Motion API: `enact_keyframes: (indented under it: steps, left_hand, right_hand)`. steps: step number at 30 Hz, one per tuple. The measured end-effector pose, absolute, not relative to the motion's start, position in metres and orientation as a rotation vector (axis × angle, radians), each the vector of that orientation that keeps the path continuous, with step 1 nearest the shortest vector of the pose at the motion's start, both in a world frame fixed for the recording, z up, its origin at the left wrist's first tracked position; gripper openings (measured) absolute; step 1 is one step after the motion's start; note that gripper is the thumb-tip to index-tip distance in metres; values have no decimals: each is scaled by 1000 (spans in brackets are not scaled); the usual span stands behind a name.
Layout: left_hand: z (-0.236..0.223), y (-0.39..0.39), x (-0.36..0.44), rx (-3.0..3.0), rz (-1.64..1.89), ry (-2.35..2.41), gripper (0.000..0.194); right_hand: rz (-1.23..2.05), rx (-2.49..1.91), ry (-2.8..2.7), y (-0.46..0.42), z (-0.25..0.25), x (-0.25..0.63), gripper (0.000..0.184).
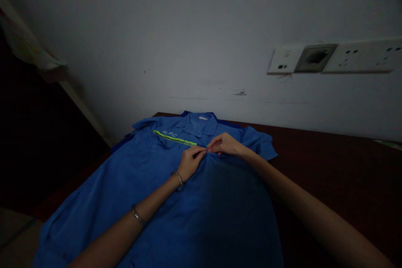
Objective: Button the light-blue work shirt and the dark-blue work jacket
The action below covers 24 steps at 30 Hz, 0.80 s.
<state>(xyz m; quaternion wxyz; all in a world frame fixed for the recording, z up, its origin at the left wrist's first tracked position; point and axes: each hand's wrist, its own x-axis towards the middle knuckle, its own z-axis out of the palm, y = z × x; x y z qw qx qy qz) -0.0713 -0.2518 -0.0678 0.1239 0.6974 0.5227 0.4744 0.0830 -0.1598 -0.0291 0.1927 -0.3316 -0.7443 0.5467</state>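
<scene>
A blue short-sleeved work shirt (150,201) lies flat, front up, on a dark brown table (339,167), collar toward the wall. A yellow-green reflective stripe (174,138) and white letters cross its chest. My left hand (191,161) and my right hand (224,144) meet at the shirt's front opening just below the collar. Both pinch the cloth there with closed fingers. My left wrist and forearm carry thin bracelets.
A white wall (176,42) rises right behind the table. A row of wall sockets and a switch plate (333,57) sits at the upper right. A pale cloth (28,50) hangs at the far left over a dark area.
</scene>
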Motion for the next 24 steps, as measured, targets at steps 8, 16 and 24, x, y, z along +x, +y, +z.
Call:
enact_keyframes:
  steps: [8,16,24]
  left_hand:
    - [-63,-251,-72,2029,1253,1518,17]
    - [-65,-250,-74,2074,1269,1530,8]
    - [-63,-253,-73,2041,1359,1533,9]
  right_hand:
    - [1593,-915,-2031,-158,-34,82,14]
    - [1600,-919,-2040,-160,-34,82,17]
    - [1543,-717,-2150,-155,-38,87,21]
